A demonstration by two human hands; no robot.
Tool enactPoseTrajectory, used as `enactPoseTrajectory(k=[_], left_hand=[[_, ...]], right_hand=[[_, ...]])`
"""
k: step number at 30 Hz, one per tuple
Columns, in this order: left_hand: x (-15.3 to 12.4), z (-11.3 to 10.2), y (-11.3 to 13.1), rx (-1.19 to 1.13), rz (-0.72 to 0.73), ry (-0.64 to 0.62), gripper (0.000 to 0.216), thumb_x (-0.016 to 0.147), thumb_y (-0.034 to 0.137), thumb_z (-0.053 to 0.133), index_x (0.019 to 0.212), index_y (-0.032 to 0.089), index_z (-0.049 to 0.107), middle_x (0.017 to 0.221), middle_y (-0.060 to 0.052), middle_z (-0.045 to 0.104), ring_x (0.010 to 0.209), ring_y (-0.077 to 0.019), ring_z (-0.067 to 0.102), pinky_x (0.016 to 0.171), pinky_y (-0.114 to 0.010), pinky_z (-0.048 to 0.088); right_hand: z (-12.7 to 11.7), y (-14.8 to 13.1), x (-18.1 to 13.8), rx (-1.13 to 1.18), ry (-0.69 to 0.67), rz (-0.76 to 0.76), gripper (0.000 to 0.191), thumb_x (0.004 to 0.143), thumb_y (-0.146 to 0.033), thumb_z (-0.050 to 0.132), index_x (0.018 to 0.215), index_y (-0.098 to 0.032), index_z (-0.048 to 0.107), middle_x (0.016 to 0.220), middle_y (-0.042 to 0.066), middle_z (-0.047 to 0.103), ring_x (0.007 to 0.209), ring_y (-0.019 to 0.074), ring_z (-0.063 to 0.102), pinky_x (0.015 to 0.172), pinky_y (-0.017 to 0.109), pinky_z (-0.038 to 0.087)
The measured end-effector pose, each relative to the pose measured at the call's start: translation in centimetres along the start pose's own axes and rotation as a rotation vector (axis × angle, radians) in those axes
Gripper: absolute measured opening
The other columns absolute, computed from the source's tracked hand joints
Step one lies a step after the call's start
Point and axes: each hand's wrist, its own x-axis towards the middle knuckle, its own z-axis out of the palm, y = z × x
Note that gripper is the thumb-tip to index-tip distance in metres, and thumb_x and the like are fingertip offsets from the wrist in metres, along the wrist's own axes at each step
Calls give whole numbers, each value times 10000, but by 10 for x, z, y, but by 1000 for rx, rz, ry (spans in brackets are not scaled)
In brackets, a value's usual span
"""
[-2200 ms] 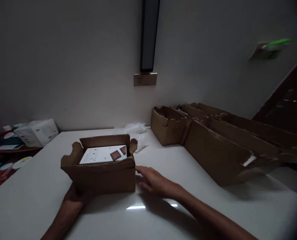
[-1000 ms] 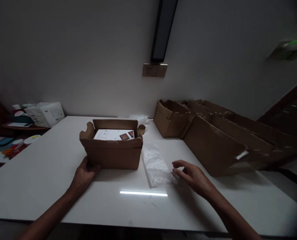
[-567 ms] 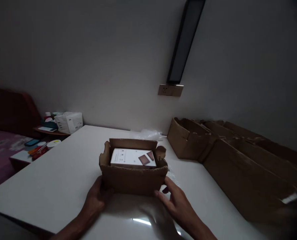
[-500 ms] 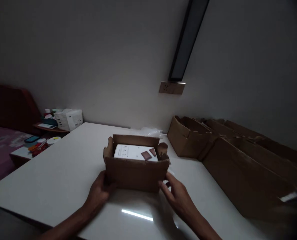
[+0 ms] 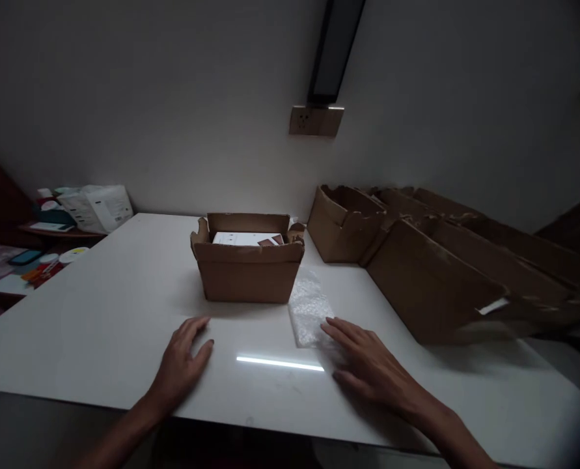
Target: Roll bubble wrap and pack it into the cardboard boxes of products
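A small open cardboard box stands on the white table, with a white printed box lying inside it. A clear bubble-wrap bag lies flat just right of the box. My left hand rests flat on the table in front of the box, fingers spread, holding nothing. My right hand lies flat too, its fingertips touching the near end of the bubble-wrap bag.
Several large torn cardboard boxes line the right side of the table against the wall. A side shelf at the left holds a white package and small items. A wall socket sits above the table.
Both hands have let go of the small box and pulled back toward me, now lying flat on the table. The box stands farther away and the bubble-wrap bag shows again beside it.
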Motion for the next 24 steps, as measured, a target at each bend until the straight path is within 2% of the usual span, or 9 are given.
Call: enactPoseTrajectory(k=[4, 6, 8, 11, 14, 16, 19, 21, 24], left_hand=[[-19, 24, 27, 19, 266, -34, 317, 905, 231, 541, 1212, 197, 614, 1238, -139, 653, 1154, -268, 632, 966, -463, 549], [-20, 31, 41, 11, 362, -67, 308, 896, 172, 540, 1192, 205, 615, 1232, -138, 650, 1140, -256, 637, 941, -438, 562], [-22, 34, 54, -14, 412, -107, 343, 880, 134, 547, 1209, 217, 595, 1248, -137, 639, 1147, -252, 630, 932, -428, 564], [-25, 38, 72, -80, 472, -196, 596, 803, 120, 636, 1364, 240, 478, 1391, -149, 559, 1263, -286, 556, 989, -463, 530], [-22, 55, 91, -183, 596, -274, 888, 718, 148, 726, 1500, 201, 308, 1500, -188, 459, 1366, -343, 450, 1087, -534, 435], [-16, 68, 103, -247, 575, -321, 756, 737, 128, 694, 1439, 174, 417, 1365, -174, 594, 1246, -321, 553, 1044, -508, 463], [-1, 74, 110, -301, 405, -336, 390, 744, 67, 617, 1118, 170, 656, 958, -89, 736, 905, -239, 661, 865, -405, 531], [9, 61, 104, -324, 369, -292, 285, 721, 61, 601, 969, 174, 685, 835, -60, 717, 815, -215, 650, 801, -370, 529], [17, 27, 82, -333, 358, -186, 235, 730, 71, 559, 893, 191, 678, 843, -60, 691, 853, -214, 649, 780, -349, 533]], right_hand=[[28, -9, 15, -188, 148, -10, 333, 939, -125, 432, 1165, -156, 675, 1215, 171, 692, 1104, 294, 637, 885, 454, 499], [27, -13, 20, -193, 176, -25, 317, 929, -82, 400, 1034, -147, 693, 1017, 152, 736, 902, 263, 667, 834, 445, 492], [15, -16, 14, -128, 138, -43, 302, 929, -92, 401, 1000, -160, 686, 884, 115, 732, 774, 231, 643, 801, 432, 491], [-4, -22, -5, 81, 27, -11, 283, 982, -196, 401, 1032, -195, 680, 877, 88, 717, 797, 214, 635, 753, 373, 512], [-8, -32, -13, 303, -57, 63, 297, 1012, -333, 419, 1068, -213, 685, 957, 87, 719, 892, 208, 658, 806, 352, 541], [-7, -37, -8, 385, -86, 106, 333, 1012, -395, 423, 1090, -221, 696, 999, 88, 730, 933, 212, 674, 858, 363, 549], [-21, -41, 10, 390, -61, 118, 370, 971, -491, 488, 1121, -237, 710, 1097, 99, 737, 1040, 242, 676, 935, 401, 538], [-45, -42, 28, 355, 37, 109, 403, 934, -542, 530, 1133, -243, 711, 1162, 108, 726, 1102, 264, 661, 966, 422, 524], [-93, -45, 71, 301, 245, 102, 425, 943, -567, 488, 1132, -253, 703, 1179, 103, 719, 1091, 269, 661, 941, 422, 521]])
